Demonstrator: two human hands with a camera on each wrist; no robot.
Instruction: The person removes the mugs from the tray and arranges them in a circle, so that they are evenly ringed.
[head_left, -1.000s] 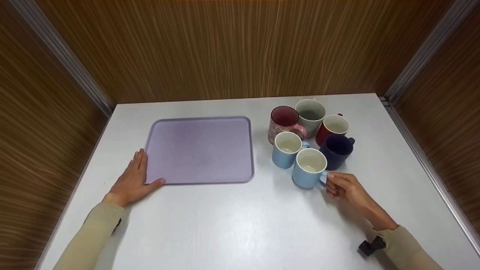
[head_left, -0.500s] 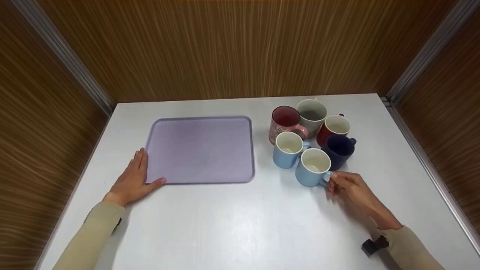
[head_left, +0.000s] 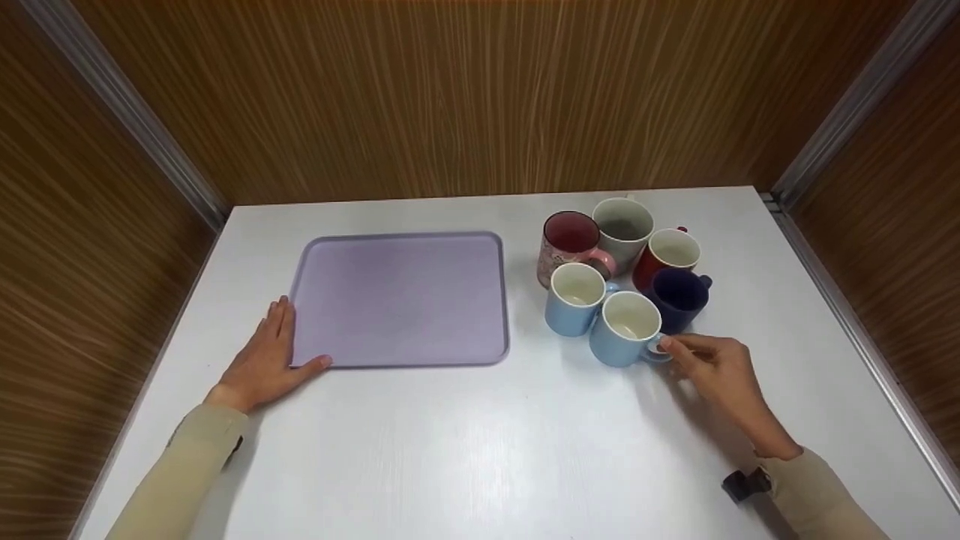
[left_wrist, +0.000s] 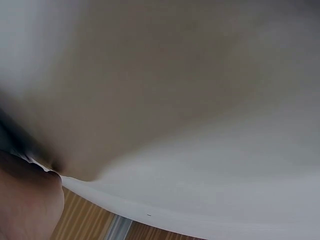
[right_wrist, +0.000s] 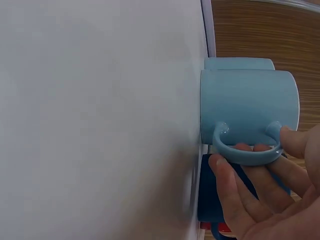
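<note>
My left hand (head_left: 259, 367) lies flat with straight fingers at the left edge of a lilac tray (head_left: 401, 300); its thumb reaches along the tray's near left corner. At the handle of the nearest light blue mug (head_left: 622, 341), my right hand (head_left: 716, 371) has its thumb on top and other fingers behind the loop. That mug stands upright, and its handle (right_wrist: 247, 155) shows fully in the right wrist view. A second light blue mug (head_left: 574, 304) stands just left of it, and a navy mug (head_left: 677, 300) behind it on the right.
Behind these are a pink patterned mug (head_left: 566, 259), a pale grey mug (head_left: 622, 247) and a red mug (head_left: 652, 270) with a cream inside. All stand close together on the white table (head_left: 420, 450). Wood-grain panels (head_left: 480, 97) enclose the table at the back and sides.
The near light blue mug has shifted slightly right and back, toward the navy mug. My right hand moved with it, its thumb now over the handle's top. The left hand has stayed put.
</note>
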